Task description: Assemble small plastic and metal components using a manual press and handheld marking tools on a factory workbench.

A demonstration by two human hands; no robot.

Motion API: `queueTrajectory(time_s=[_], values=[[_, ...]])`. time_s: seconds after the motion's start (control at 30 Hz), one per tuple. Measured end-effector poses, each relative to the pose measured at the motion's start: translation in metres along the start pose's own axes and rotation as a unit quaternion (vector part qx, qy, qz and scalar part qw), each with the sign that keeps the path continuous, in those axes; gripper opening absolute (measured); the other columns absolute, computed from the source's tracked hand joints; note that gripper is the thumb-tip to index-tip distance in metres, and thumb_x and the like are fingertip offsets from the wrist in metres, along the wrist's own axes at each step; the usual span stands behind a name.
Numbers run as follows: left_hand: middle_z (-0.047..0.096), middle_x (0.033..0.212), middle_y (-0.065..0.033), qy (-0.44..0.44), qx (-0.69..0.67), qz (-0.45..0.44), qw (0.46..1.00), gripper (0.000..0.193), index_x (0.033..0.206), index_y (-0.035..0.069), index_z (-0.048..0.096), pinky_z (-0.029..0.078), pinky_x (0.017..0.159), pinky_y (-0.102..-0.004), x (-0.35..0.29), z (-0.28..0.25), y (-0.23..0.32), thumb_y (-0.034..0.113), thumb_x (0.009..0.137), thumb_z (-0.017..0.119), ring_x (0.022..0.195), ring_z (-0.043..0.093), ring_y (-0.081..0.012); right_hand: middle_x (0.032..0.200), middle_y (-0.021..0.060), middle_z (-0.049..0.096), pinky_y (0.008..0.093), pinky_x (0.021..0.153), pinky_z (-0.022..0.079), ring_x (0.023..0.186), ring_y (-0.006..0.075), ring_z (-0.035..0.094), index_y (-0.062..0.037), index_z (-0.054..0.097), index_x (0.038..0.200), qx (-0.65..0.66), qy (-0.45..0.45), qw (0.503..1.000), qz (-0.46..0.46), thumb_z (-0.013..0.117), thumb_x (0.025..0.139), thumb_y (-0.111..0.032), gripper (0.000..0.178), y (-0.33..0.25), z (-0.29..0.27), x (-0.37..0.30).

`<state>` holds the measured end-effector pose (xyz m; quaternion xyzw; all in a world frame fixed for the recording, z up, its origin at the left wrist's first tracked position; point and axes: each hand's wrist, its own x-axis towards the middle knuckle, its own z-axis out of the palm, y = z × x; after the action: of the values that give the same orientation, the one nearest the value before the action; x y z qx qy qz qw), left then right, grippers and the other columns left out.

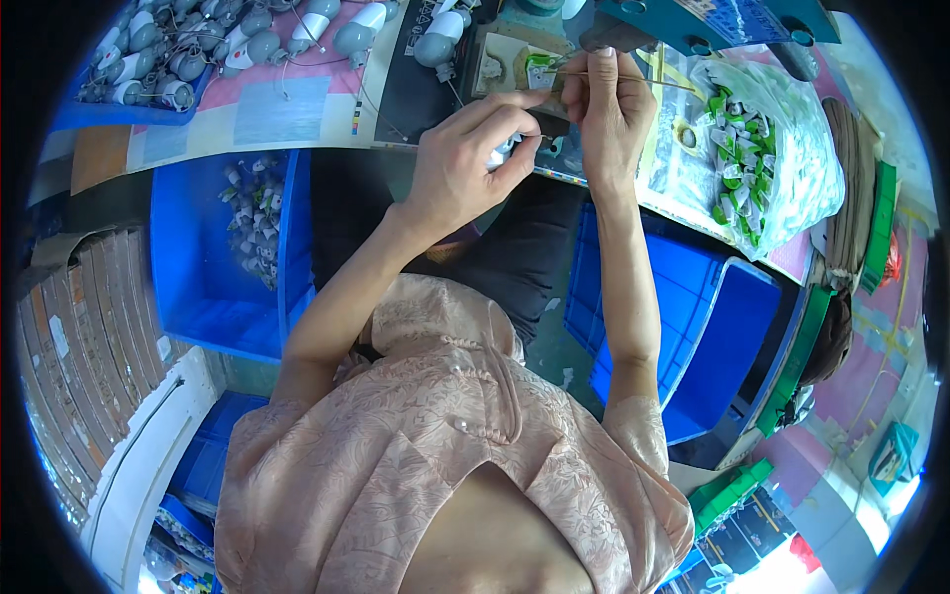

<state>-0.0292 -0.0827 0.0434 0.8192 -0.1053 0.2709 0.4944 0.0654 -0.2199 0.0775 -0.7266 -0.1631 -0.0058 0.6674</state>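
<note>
My left hand [475,148] is closed around a small white-and-grey bulb-like part [503,150], mostly hidden by the fingers. A short thin wire sticks out of it toward my right hand. Slightly higher, at the edge of the bench, my right hand [612,114] pinches a thin brown stick [673,85] between thumb and fingers. The stick's ends show on both sides of the hand. Just beyond the hands, a small green-and-white piece [539,71] lies in a pale, stained tray [495,61].
Many grey-and-white bulb-shaped parts with wires [262,48] cover the bench's left side. A clear plastic bag [807,163] of green-and-white pieces [744,168] lies at right. Blue machinery [727,22] overhangs the far edge. Blue bins [213,297] stand below the bench on both sides.
</note>
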Motion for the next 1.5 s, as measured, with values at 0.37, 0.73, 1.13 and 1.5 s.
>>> queueTrajectory(time_s=[0.37, 0.73, 1.13, 1.5], values=[[0.074, 0.113, -0.0048, 0.027, 0.012, 0.024, 0.999, 0.014, 0.093, 0.007, 0.063, 0.060, 0.078, -0.0370, -0.0002, 0.0041, -0.0050, 0.008, 0.085, 0.075, 0.093, 0.072, -0.0275, 0.065, -0.0021, 0.057, 0.0196, 0.050, 0.034, 0.055, 0.0034, 0.046, -0.0052, 0.067, 0.090, 0.017, 0.013, 0.999, -0.033, 0.052, 0.111, -0.036, 0.040, 0.0034, 0.0021, -0.0054], [0.073, 0.120, -0.0117, 0.010, 0.004, 0.010, 1.000, 0.018, 0.094, 0.004, 0.064, 0.059, 0.082, -0.0361, -0.0010, 0.0018, -0.0029, 0.000, 0.083, 0.077, 0.099, 0.074, -0.0310, 0.061, -0.0018, 0.055, 0.0207, 0.048, 0.034, 0.054, 0.0029, 0.045, -0.0037, 0.063, 0.085, -0.004, 0.029, 0.998, -0.047, 0.052, 0.111, -0.034, 0.042, 0.0039, 0.0055, -0.0058], [0.073, 0.120, -0.0116, 0.007, 0.009, 0.011, 1.000, 0.017, 0.095, 0.004, 0.064, 0.058, 0.083, -0.0359, -0.0010, 0.0021, -0.0031, 0.001, 0.083, 0.077, 0.099, 0.074, -0.0309, 0.061, -0.0018, 0.055, 0.0205, 0.048, 0.034, 0.054, 0.0028, 0.045, -0.0038, 0.063, 0.085, 0.004, 0.029, 0.998, -0.051, 0.052, 0.111, -0.033, 0.041, 0.0035, 0.0058, -0.0063], [0.073, 0.120, -0.0115, 0.010, 0.008, 0.015, 1.000, 0.018, 0.095, 0.004, 0.064, 0.059, 0.082, -0.0358, -0.0020, 0.0020, -0.0035, 0.001, 0.083, 0.077, 0.099, 0.074, -0.0307, 0.066, -0.0028, 0.057, 0.0196, 0.050, 0.034, 0.056, 0.0027, 0.045, -0.0057, 0.066, 0.087, -0.005, 0.030, 0.999, -0.040, 0.053, 0.111, -0.034, 0.039, 0.0036, 0.0050, -0.0079]])
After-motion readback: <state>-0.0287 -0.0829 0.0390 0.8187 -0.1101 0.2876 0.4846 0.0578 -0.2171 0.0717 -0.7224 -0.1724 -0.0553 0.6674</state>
